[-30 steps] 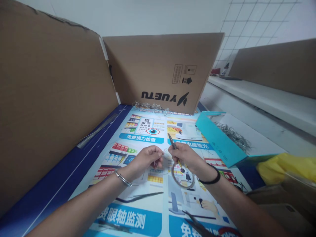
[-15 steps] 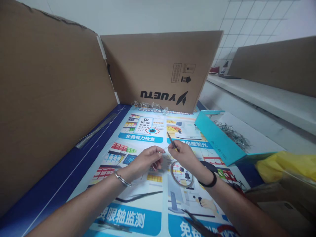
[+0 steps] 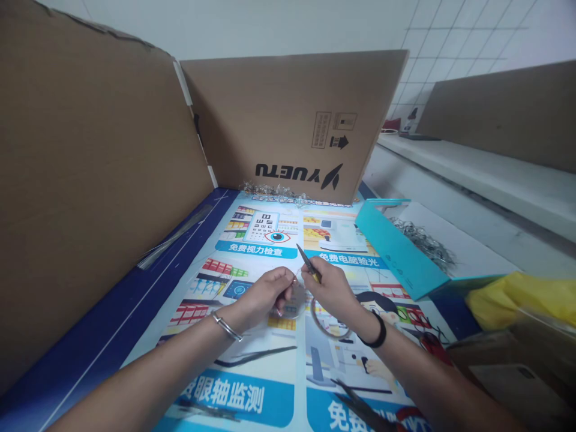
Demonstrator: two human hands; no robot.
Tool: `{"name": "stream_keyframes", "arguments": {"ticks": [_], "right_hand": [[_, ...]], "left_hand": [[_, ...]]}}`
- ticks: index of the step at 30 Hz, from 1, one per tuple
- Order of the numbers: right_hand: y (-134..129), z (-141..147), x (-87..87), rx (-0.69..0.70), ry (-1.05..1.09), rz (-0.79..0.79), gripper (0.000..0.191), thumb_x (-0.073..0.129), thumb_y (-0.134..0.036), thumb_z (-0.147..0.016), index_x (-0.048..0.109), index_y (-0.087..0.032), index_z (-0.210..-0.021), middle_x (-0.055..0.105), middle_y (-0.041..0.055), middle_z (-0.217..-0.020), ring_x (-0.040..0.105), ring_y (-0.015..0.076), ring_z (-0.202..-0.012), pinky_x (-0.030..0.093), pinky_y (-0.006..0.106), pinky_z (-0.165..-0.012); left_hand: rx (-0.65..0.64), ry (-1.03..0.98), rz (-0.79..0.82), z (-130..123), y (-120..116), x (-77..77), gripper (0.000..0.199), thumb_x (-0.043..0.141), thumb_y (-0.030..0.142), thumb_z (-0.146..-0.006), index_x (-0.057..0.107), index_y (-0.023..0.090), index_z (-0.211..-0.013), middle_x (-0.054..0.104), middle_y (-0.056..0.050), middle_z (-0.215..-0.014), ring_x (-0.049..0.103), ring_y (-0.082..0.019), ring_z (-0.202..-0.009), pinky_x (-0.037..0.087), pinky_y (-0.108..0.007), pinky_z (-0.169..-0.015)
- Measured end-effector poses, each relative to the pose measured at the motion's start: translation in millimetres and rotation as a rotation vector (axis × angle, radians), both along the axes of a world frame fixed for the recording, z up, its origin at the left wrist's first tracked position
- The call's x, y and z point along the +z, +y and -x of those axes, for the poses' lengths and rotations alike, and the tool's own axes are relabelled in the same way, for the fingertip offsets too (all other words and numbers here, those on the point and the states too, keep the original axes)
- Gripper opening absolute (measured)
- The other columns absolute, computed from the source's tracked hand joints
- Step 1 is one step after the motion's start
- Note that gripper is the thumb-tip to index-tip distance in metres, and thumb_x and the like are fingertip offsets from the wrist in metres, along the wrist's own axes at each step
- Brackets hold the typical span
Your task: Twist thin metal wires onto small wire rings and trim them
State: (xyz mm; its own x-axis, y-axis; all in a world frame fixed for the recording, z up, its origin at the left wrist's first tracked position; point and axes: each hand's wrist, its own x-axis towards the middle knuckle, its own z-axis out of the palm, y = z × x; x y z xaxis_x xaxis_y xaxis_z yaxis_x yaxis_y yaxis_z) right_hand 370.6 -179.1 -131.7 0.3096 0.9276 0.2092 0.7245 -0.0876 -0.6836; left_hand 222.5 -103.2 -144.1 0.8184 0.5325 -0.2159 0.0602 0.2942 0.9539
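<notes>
My right hand (image 3: 330, 285) is closed around a slim, dark pointed tool (image 3: 308, 261) with a bit of yellow near the fingers. Its tip points up and away from me; I cannot tell its exact kind. Close beside it, my left hand (image 3: 271, 293) pinches a thin wire (image 3: 296, 276), with its fingertips almost touching the right hand. A faint clear loop shows below the left fingers. Under the right hand a round coil (image 3: 320, 324) lies on the printed sheet (image 3: 270, 360), partly covered by the wrist.
To the right stands a teal box (image 3: 400, 258) holding a tangle of wire pieces (image 3: 423, 243). Scissors (image 3: 360, 411) lie at the front, long thin strips (image 3: 175, 237) at the left. More wire bits (image 3: 274, 191) sit by the cardboard panel (image 3: 288, 120). Yellow plastic (image 3: 522, 300) is at right.
My right hand has shifted slightly left and turned, so the tool's tip lies further left and lower. The left fingers have drawn closer together.
</notes>
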Motion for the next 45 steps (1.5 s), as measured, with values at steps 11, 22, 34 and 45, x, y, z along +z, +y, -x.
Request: {"name": "stream_keyframes", "arguments": {"ticks": [11, 22, 34, 45], "right_hand": [[1, -1, -2.4, 0.03, 0.22, -0.031, 0.006, 0.05, -0.026, -0.076, 0.054, -0.021, -0.075, 0.058, -0.0012, -0.071, 0.053, 0.0149, -0.068, 0.039, 0.026, -0.063], [1, -6, 4.9, 0.102, 0.179, 0.009, 0.004, 0.049, -0.021, -0.074, 0.052, -0.021, -0.071, 0.056, -0.0023, -0.067, 0.05, 0.0137, -0.064, 0.036, 0.025, -0.061], [3, -6, 0.2, 0.131, 0.257, 0.013, 0.006, 0.051, -0.024, -0.071, 0.052, -0.019, -0.067, 0.05, -0.0041, -0.059, 0.045, 0.0114, -0.056, 0.034, 0.024, -0.054], [1, 0, -5.1, 0.078, 0.377, -0.031, 0.006, 0.054, -0.025, -0.073, 0.054, -0.019, -0.069, 0.053, -0.0033, -0.064, 0.048, 0.0124, -0.06, 0.038, 0.024, -0.058]], "left_hand": [[0.071, 0.098, -0.163, -2, -5, 4.1, 0.023, 0.052, 0.039, -0.081, 0.045, 0.019, -0.071, 0.046, 0.006, -0.055, 0.038, -0.006, -0.04, 0.03, -0.017, -0.038], [-0.059, -0.112, 0.476, -2, -16, -0.5, 0.019, 0.052, 0.033, -0.085, 0.044, 0.019, -0.075, 0.034, 0.008, -0.05, 0.018, -0.003, -0.035, 0.011, -0.017, -0.036], [-0.071, -0.097, 0.318, 0, -20, 4.2, 0.036, 0.055, 0.047, -0.083, 0.035, 0.02, -0.071, 0.031, 0.009, -0.05, 0.017, -0.003, -0.039, 0.014, -0.015, -0.035], [0.072, -0.101, 0.202, -3, -20, -1.5, 0.031, 0.046, 0.044, -0.088, 0.037, 0.019, -0.072, 0.036, 0.007, -0.053, 0.022, -0.003, -0.037, 0.018, -0.015, -0.034]]}}
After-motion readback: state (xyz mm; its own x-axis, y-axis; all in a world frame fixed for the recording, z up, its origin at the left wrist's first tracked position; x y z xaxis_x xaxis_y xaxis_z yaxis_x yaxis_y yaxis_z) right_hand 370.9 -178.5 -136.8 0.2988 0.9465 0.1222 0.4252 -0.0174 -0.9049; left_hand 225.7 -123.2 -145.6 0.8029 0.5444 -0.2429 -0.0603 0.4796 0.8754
